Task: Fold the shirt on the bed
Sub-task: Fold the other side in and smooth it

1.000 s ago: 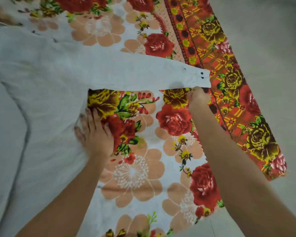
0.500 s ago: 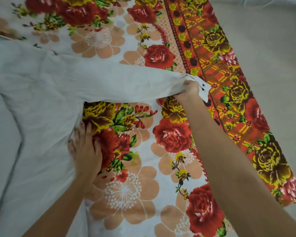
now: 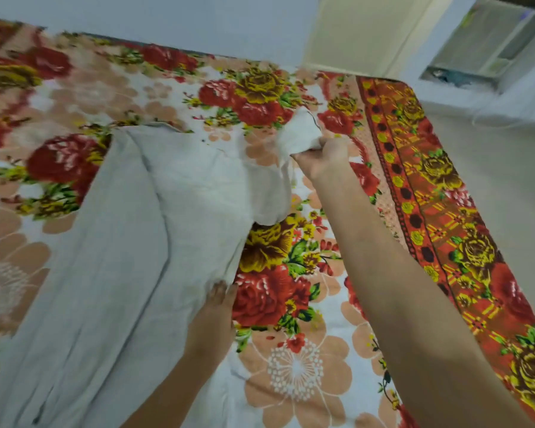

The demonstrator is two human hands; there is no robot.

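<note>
Head view: my right hand (image 3: pixel 322 157) is clenched round the bunched end of the sleeve (image 3: pixel 300 132), holding it above the floral bed (image 3: pixel 294 366). My left hand (image 3: pixel 212 319) is unclenched, straight fingers pressing the side edge of the white shirt (image 3: pixel 121 242), which lies spread across the bed

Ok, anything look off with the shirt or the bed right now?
Nothing torn or spilled. The sleeve is bunched in the right hand, lifted off the bedsheet; the shirt shows long creases near the left hand.
</note>
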